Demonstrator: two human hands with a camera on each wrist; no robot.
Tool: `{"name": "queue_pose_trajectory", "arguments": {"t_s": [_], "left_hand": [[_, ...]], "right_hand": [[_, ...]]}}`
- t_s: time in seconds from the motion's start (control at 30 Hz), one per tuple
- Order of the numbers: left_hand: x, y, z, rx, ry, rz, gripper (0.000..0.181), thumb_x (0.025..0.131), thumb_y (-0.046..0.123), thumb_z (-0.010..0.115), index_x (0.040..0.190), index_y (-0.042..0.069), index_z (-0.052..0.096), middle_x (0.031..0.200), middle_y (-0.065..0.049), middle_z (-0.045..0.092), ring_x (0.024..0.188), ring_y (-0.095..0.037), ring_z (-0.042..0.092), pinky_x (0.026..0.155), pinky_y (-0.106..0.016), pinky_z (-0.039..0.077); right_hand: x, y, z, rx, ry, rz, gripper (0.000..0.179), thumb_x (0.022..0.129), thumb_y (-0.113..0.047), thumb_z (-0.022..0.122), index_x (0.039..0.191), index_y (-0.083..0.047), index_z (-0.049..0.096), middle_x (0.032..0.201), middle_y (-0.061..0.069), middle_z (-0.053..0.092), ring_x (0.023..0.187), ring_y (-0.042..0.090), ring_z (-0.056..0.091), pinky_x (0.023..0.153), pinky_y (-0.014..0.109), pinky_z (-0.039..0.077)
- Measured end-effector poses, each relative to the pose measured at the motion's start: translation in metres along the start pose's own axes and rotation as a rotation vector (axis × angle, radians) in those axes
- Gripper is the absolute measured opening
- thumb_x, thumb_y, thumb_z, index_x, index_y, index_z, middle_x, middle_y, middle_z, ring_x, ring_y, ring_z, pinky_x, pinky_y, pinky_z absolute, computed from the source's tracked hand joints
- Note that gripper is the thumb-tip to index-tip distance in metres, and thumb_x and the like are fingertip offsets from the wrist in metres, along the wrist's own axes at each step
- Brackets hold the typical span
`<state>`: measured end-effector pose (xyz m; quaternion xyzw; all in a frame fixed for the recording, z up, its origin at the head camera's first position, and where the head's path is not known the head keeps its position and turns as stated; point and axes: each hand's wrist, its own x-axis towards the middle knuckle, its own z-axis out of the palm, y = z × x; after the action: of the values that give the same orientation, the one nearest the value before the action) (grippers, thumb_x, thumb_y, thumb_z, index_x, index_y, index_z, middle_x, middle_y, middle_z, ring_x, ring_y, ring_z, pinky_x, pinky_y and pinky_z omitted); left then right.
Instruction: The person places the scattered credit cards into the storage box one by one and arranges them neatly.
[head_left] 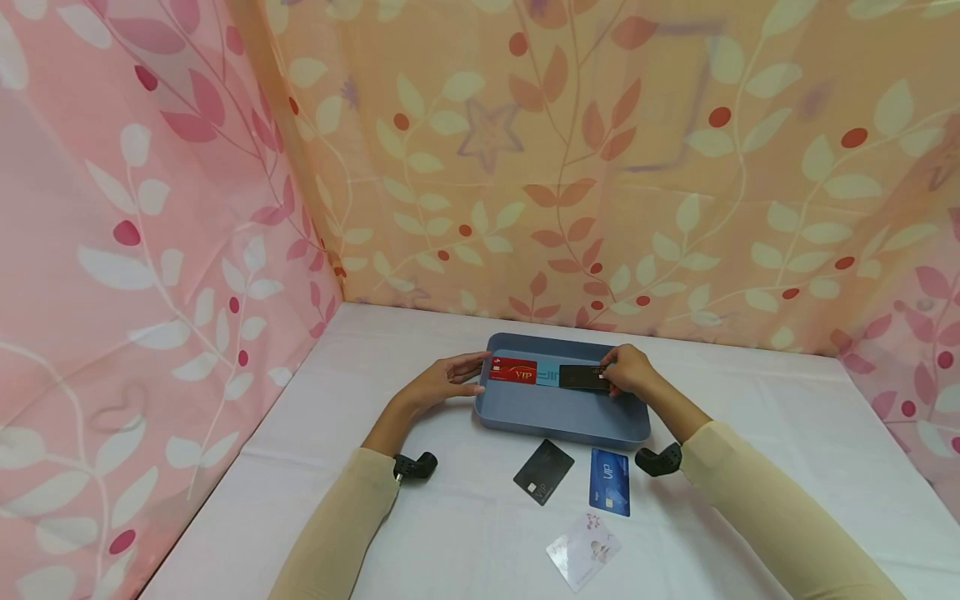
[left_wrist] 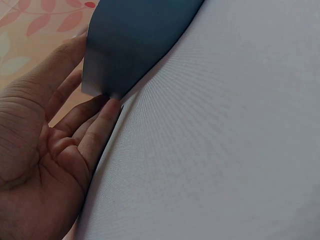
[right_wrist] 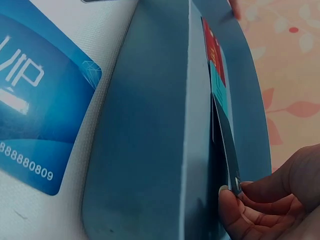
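"Left hand (head_left: 444, 382)?"
"Open, fingers against the blue-grey rectangular tray (head_left: 551, 410) — an uneven push could slide it."
"Inside?"
"A turquoise plastic card (head_left: 548, 374), then a black rectangular plastic card (head_left: 581, 377) the right hand (head_left: 632, 372) pinches — a loose pinch could drop it askew."

We read VIP on the red card (head_left: 513, 371), the black card (head_left: 543, 472) on the table (head_left: 450, 525) and the blue card (head_left: 610, 482), which also had a number ending in 0809. Letters on the light blue card (head_left: 548, 374) were partly covered.
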<state>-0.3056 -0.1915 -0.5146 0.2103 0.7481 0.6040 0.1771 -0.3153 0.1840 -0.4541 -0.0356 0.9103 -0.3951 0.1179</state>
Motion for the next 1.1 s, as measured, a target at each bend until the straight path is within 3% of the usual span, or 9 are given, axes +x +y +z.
{"name": "queue_pose_trajectory", "arguments": {"t_s": [0.7, 0.93, 1.1], "left_hand": [[0.0002, 0.0010, 0.0007, -0.014, 0.004, -0.010, 0.072, 0.089, 0.019, 0.080, 0.153, 0.019, 0.047, 0.156, 0.001, 0.046, 0.145, -0.017, 0.041, 0.115, -0.035, 0.038], [0.0001, 0.0011, 0.0005, -0.011, 0.003, -0.012, 0.072, 0.090, 0.018, 0.079, 0.154, 0.017, 0.046, 0.157, 0.000, 0.045, 0.145, -0.017, 0.041, 0.115, -0.035, 0.038], [0.0002, 0.0001, 0.0009, -0.015, 0.004, -0.009, 0.072, 0.090, 0.016, 0.079, 0.154, 0.016, 0.046, 0.157, 0.000, 0.046, 0.145, -0.017, 0.041, 0.115, -0.035, 0.039]], "right_hand": [[-0.0014, -0.0010, 0.0025, -0.119, 0.032, -0.034, 0.023, 0.095, -0.009, 0.064, 0.098, 0.014, 0.068, 0.067, 0.015, 0.062, 0.047, 0.021, 0.065, 0.051, 0.033, 0.059], [0.0002, 0.0007, 0.0029, -0.124, 0.039, -0.039, 0.023, 0.094, -0.010, 0.063, 0.088, 0.010, 0.071, 0.057, 0.009, 0.060, 0.046, 0.019, 0.065, 0.050, 0.031, 0.057], [-0.0010, 0.0006, 0.0034, -0.123, 0.046, -0.059, 0.023, 0.094, -0.009, 0.060, 0.090, 0.011, 0.071, 0.057, 0.008, 0.060, 0.045, 0.018, 0.064, 0.048, 0.029, 0.056]]}}
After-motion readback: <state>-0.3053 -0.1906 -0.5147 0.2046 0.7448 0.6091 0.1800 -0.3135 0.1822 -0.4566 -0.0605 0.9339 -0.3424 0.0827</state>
